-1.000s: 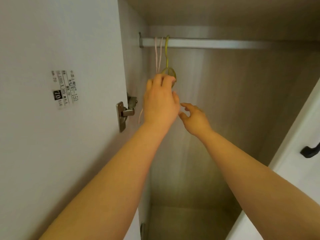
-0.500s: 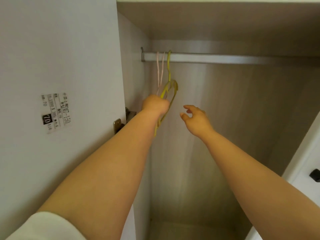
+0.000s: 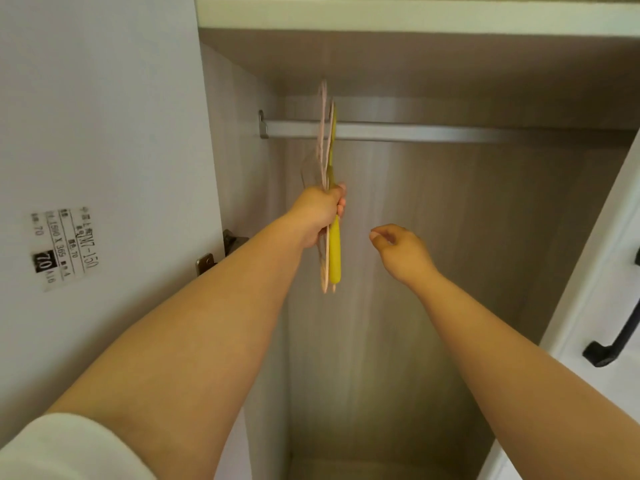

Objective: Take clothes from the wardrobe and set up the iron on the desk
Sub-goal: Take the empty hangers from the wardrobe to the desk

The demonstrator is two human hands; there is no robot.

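Inside the open wardrobe, my left hand (image 3: 320,211) grips a bunch of bare hangers, one yellow (image 3: 334,251) and two pale pink (image 3: 323,133). Their hooks rise above and in front of the metal rail (image 3: 433,132); the hangers look lifted off it. My right hand (image 3: 401,251) hovers to the right of the hangers with loosely curled fingers, holding nothing and touching nothing. No clothes hang on the rail or the hangers. No iron or desk is in view.
The left wardrobe door (image 3: 104,133) stands open with a printed label (image 3: 64,247) and a hinge (image 3: 221,252). The right door (image 3: 595,306) carries a black handle (image 3: 616,337). A shelf board (image 3: 415,15) runs above the rail.
My left hand closed round the hangers and raised them so the hooks came off the rail. My right hand drew slightly away to the right. The view tilted upward.
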